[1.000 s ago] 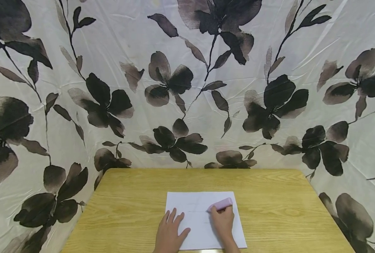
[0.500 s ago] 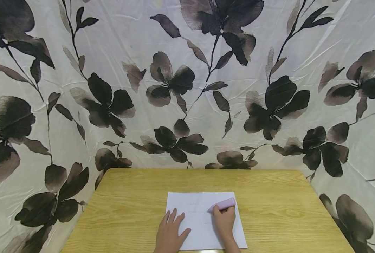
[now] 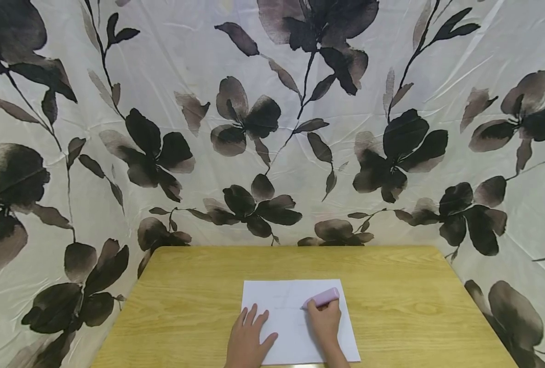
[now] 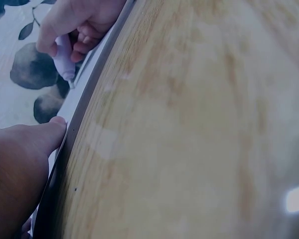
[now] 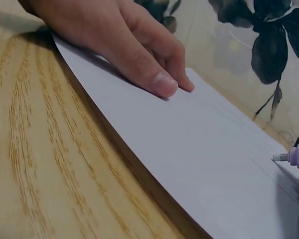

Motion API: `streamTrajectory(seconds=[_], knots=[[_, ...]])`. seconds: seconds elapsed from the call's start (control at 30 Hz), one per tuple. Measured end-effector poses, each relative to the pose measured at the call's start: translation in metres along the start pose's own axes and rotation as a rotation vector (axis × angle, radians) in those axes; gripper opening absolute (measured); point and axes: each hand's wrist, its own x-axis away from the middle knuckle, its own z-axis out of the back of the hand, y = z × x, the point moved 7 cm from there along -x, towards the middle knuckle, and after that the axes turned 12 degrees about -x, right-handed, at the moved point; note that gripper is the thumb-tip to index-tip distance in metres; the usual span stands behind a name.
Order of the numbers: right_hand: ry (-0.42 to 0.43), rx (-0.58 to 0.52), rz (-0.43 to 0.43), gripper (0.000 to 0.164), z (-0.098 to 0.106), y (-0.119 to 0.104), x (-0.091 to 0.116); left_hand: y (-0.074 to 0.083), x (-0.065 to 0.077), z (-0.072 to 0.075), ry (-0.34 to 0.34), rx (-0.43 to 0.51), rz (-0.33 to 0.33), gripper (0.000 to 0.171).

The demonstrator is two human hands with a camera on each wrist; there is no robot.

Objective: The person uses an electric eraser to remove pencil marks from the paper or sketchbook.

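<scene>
A sheet of white paper [image 3: 290, 342] with faint thin lines lies on the wooden table. My left hand [image 3: 246, 340] rests flat on its left part with fingers spread; its thumb [image 4: 55, 130] lies near the paper's front edge in the left wrist view. On the right part, my right hand [image 3: 326, 322] grips a thick lilac pen-shaped tool [image 3: 323, 298], tilted with its narrow metallic tip at the paper. In the right wrist view that tip [image 5: 280, 157] is right by a thin line, while most of the tool's body is out of frame.
The yellow wood-grain table [image 3: 405, 296] extends around the paper on both sides and behind it. A pale cloth with dark flowers [image 3: 272, 128] hangs behind the table and along its sides.
The lilac tool and right hand shifted slightly right half a second ago, then back left, with the tool's tilt changing a little. The left hand has stayed in place on the paper.
</scene>
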Motion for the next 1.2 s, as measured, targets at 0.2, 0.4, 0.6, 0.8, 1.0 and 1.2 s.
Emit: streamTrajectory(seconds=[0.2, 0.4, 0.6, 0.8, 1.0, 1.2], knots=[[-0.009, -0.006, -0.015, 0.028, -0.0012, -0.0001, 0.0012, -0.0001, 0.0, -0.0004, -0.008, 0.002, 0.001, 0.059], [-0.014, 0.014, -0.023, 0.028, -0.0038, 0.0012, 0.0029, -0.0007, 0.0007, -0.0012, -0.017, 0.0, 0.0, 0.06], [-0.018, 0.021, -0.023, 0.028, -0.0051, 0.0021, 0.0037, -0.0009, 0.0016, -0.0001, 0.007, 0.001, 0.0, 0.059], [-0.029, -0.033, -0.042, 0.026, -0.004, 0.0025, 0.0016, -0.0007, 0.0019, 0.0006, 0.005, 0.0, 0.001, 0.059], [0.028, -0.339, -0.125, 0.019, -0.0005, 0.0044, -0.0041, 0.0008, 0.0025, 0.0045, 0.007, 0.011, 0.004, 0.059], [0.018, -0.113, -0.055, 0.026, -0.0038, 0.0021, -0.0001, 0.0022, 0.0035, 0.0065, 0.008, 0.003, -0.005, 0.059]])
